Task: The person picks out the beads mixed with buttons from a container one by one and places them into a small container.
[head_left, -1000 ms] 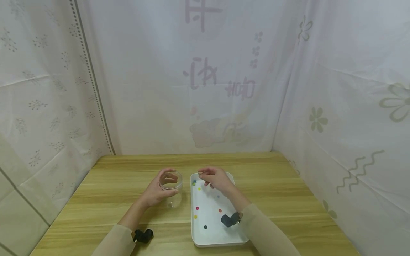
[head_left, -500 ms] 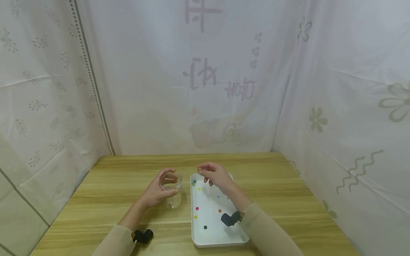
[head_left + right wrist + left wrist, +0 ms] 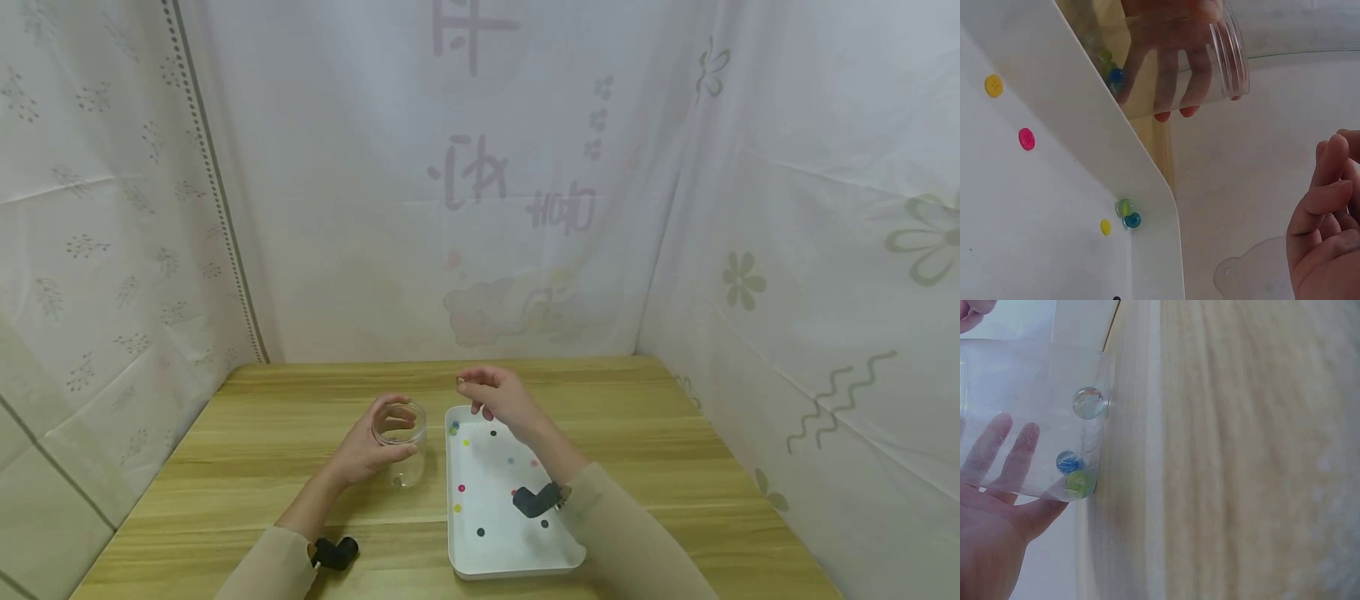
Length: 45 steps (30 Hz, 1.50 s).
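Note:
My left hand (image 3: pixel 367 450) grips a clear jar (image 3: pixel 409 473) that stands upright on the table, its mouth uncovered. Inside, at the bottom, the left wrist view shows a clear marble with an orange swirl (image 3: pixel 1088 403), a blue marble (image 3: pixel 1067 462) and a yellow-green marble (image 3: pixel 1079 484). My right hand (image 3: pixel 504 402) is raised over the far end of a white tray (image 3: pixel 487 560), to the right of the jar. Between its thumb and index finger it pinches a tiny glassy thing, seemingly a marble (image 3: pixel 461 381); the right wrist view hides it behind the fingers.
Several buttons lie scattered in the tray, among them a pink button (image 3: pixel 1027 139), a yellow button (image 3: pixel 994 85) and a dark button (image 3: pixel 481 532). A green marble (image 3: pixel 1125 207) and a blue marble (image 3: pixel 1132 220) sit in its far left corner. Patterned curtains (image 3: pixel 480 208) surround the wooden table.
My right hand has moved up and slightly left with its small thing, away from the tray. A dark button at the tray's far end has come into sight. The left hand and jar stay put.

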### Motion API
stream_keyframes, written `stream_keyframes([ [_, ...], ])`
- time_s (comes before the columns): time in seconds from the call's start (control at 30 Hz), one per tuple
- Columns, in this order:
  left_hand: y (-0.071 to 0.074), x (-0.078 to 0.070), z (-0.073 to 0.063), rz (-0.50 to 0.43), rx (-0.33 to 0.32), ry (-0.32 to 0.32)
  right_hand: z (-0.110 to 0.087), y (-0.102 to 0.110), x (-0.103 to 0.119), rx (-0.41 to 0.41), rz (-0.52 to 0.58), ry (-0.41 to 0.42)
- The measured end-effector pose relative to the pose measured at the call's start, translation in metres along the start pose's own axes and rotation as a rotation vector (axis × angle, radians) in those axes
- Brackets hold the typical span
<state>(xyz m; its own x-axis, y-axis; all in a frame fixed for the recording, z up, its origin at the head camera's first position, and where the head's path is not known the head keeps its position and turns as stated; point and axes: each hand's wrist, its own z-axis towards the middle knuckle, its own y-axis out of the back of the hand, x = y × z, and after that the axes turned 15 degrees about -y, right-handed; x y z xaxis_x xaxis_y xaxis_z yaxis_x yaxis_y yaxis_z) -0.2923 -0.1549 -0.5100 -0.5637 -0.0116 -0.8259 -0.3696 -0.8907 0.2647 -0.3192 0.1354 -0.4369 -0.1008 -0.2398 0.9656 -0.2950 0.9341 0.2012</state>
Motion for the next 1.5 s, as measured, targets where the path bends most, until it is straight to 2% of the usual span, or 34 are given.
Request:
stream_keyframes([
  [0.7, 0.0, 0.0, 0.0, -0.007, -0.008, 0.015, -0.007, -0.012, 0.032, 0.065, -0.012, 0.039],
  [1.07, 0.0, -0.001, -0.001, -0.005, -0.01, 0.01, -0.005, -0.017, 0.038, 0.064, -0.042, 0.069],
  [1.5, 0.0, 0.0, 0.0, -0.016, -0.006, -0.003, -0.005, -0.03, 0.043, 0.117, -0.062, 0.083],
])
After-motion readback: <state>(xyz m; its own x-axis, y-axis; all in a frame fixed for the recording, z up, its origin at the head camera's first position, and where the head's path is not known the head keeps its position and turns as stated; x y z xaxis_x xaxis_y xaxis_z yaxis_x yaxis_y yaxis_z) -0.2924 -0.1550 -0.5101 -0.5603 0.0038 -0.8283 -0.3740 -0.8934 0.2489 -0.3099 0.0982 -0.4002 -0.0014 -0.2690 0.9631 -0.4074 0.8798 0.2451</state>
